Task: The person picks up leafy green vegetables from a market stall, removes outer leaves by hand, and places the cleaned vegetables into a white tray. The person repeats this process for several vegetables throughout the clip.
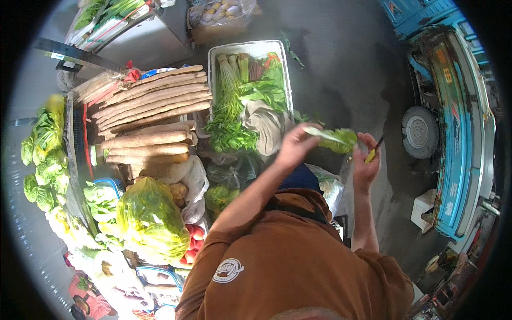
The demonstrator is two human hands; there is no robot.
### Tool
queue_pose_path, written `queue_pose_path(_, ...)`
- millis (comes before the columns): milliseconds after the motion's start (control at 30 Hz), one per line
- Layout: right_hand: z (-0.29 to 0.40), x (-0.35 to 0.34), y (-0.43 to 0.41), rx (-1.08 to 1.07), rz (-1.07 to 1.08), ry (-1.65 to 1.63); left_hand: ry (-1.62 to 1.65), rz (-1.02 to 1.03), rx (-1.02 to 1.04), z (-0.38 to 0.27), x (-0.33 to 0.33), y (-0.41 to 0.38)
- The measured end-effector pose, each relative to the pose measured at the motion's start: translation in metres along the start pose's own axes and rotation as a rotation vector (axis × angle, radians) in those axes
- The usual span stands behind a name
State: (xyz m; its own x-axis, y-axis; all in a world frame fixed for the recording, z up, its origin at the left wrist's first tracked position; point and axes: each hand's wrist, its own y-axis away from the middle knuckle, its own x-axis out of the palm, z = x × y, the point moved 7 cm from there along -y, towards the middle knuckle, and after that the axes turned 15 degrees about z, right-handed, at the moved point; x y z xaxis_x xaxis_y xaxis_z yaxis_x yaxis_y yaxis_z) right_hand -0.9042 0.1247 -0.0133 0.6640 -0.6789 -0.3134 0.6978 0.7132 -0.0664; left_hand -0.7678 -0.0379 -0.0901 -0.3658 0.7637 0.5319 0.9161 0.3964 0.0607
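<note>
My left hand (298,145) grips the white stalk end of a leafy green vegetable leaf (339,140), held out in front of my waist. The leaf's broad green end reaches across to my right hand (367,166), whose fingers are close to it; whether they touch it is blurred. In the right hand is a slim yellow and black tool (372,155), possibly a small knife. Just ahead of my left hand, a beige cloth (262,124) lies over the near corner of a white crate (291,86) with bundled green vegetables (244,96).
Long brown roots (156,96) lie stacked to the left. Nearer stand a yellow plastic bag (152,220) of greens and red vegetables (195,240). A blue vehicle (456,140) with a wheel (420,132) is on the right. A person (88,298) is at lower left.
</note>
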Motion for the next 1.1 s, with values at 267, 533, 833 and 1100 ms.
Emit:
queue_pose_path(267, 0.0, 0.013, -0.003, 0.039, 0.048, -0.125, 0.412, -0.305, 0.273, -0.14, -0.061, 0.09)
queue_pose_path(533, -0.005, 0.097, -0.008, 0.116, 0.39, -0.305, 0.366, -0.583, 0.568, -0.219, -0.086, 0.213)
queue_pose_path(833, -0.126, 0.12, -0.001, 0.162, 0.62, -0.056, 0.42, -0.521, 0.839, -0.247, -0.087, 0.329)
queue_pose_path(1100, -0.304, 0.001, 0.061, 0.393, 0.767, 0.412, -0.141, -0.702, 0.615, -0.27, -0.062, 0.396)
